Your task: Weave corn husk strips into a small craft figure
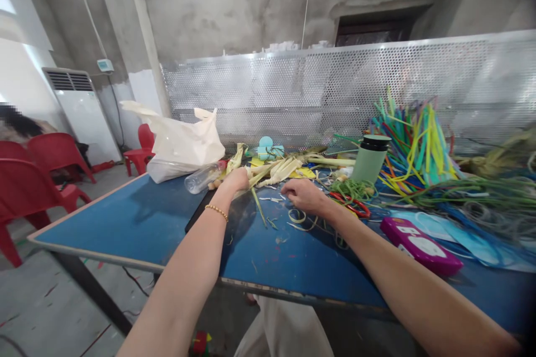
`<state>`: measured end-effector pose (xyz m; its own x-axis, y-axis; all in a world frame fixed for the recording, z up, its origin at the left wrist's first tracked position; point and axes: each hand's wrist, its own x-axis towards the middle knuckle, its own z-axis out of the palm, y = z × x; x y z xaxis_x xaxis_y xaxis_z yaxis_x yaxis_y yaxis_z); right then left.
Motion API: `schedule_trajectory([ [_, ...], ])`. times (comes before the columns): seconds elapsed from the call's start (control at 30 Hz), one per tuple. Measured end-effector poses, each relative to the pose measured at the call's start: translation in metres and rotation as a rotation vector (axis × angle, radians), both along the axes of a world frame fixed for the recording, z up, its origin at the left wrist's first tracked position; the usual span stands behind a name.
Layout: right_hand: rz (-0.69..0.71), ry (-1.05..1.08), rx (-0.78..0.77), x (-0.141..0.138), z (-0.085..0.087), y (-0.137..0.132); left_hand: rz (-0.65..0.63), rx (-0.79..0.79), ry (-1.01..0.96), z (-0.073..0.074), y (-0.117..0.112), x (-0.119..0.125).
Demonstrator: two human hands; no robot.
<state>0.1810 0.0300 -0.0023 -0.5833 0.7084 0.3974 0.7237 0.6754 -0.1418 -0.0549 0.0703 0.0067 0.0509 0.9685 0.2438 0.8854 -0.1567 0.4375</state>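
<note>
My left hand point(237, 181), with a gold beaded bracelet point(217, 211) on its wrist, is closed at the left end of a pile of pale yellow-green stalks point(278, 172), which look like dried husk. Its fingertips are hidden, so what lies inside the grip is unclear. A thin green strip point(258, 207) slants down across the table beside it. To the right, my right hand point(306, 195) hovers low with fingers curled and pinched over small white scraps point(272, 198). Anything between those fingers is too small to make out. Curled pale strips point(297, 215) lie under this hand.
A white plastic bag point(180, 142) and a clear bottle point(204, 178) are left of the pile on the blue table point(138, 223). Rightward are red-handled scissors point(355, 207), a green tumbler point(370, 160), colourful strips point(427, 148), a purple box point(421, 245) and face masks point(469, 240).
</note>
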Motion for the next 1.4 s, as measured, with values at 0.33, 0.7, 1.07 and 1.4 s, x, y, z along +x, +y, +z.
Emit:
schedule_trajectory([
  [0.33, -0.088, 0.238, -0.063, 0.002, 0.004, 0.002, -0.309, -0.036, -0.477, 0.019, -0.036, 0.026],
  [0.7, -0.141, 0.950, -0.463, -0.007, 0.017, -0.014, -0.354, 0.019, -0.369, 0.012, -0.052, 0.064],
  [1.07, 0.010, 1.427, -0.603, 0.021, 0.038, -0.002, -0.473, -0.068, -0.091, 0.027, -0.058, 0.049],
  [1.4, 0.028, 1.364, -0.584, 0.043, 0.059, -0.008, -0.530, 0.079, -0.251, 0.027, -0.056, 0.045],
])
